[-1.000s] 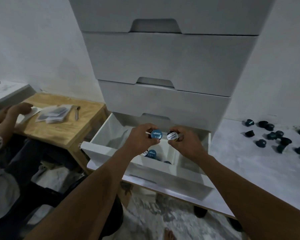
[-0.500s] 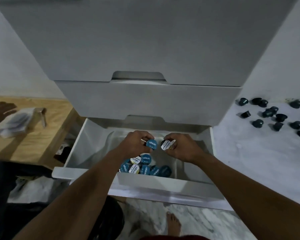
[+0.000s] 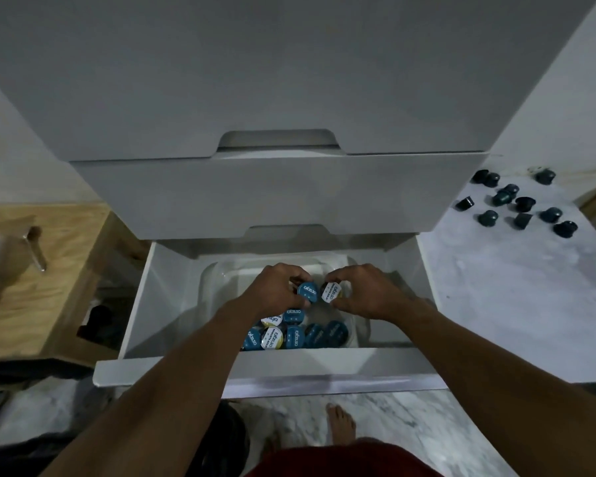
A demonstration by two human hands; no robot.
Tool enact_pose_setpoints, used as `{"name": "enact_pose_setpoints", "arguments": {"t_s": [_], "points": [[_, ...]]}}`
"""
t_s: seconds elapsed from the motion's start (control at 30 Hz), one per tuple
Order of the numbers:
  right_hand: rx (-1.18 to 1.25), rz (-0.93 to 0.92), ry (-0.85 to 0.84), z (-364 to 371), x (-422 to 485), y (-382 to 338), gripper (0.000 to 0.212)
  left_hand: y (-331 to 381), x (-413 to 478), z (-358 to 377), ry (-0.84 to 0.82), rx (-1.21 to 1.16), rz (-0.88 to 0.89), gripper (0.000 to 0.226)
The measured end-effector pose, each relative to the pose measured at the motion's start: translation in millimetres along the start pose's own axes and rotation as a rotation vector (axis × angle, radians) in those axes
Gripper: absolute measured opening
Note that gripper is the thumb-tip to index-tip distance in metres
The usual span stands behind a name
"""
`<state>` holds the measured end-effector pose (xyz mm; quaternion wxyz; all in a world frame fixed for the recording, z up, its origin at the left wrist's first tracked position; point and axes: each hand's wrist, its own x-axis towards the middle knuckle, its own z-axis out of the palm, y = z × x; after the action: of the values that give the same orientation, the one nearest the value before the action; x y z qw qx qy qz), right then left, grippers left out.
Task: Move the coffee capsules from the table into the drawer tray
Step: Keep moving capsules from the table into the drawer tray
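My left hand (image 3: 278,290) grips a blue-lidded coffee capsule (image 3: 307,292) over the clear tray (image 3: 210,280) inside the open bottom drawer (image 3: 324,366). Beside it my right hand (image 3: 365,293) pinches a white-lidded capsule (image 3: 330,292). The two capsules almost touch. Below them, several capsules (image 3: 295,333) with blue and white lids lie in the tray's near part. Several dark capsules (image 3: 516,204) lie scattered on the white marble table (image 3: 516,304) to the right.
Closed grey drawers (image 3: 255,194) of the cabinet overhang the open one. A wooden side table (image 3: 31,294) with a metal tool (image 3: 37,249) stands to the left. A bare foot (image 3: 339,421) rests on the marble floor below the drawer.
Both hands have moved down and forward into the drawer, each still holding its capsule. The camera has tilted down and closer, so the tray's contents now show.
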<state>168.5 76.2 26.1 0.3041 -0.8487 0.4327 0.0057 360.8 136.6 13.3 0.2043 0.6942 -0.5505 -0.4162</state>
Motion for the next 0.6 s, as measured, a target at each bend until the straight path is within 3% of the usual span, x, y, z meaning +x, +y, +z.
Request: {"name": "enact_pose_setpoints", "arguments": {"t_s": [0.33,0.6], "points": [[-0.090,-0.022,-0.065,3.8,8.9,5.8,0.045,-1.0,7.0,1.6,-0.077,0.067,-0.006,0.055],[-0.116,-0.023,-0.070,2.8,11.7,10.4,0.036,-0.4,11.0,-1.1,-0.055,0.098,-0.025,0.032]]}}
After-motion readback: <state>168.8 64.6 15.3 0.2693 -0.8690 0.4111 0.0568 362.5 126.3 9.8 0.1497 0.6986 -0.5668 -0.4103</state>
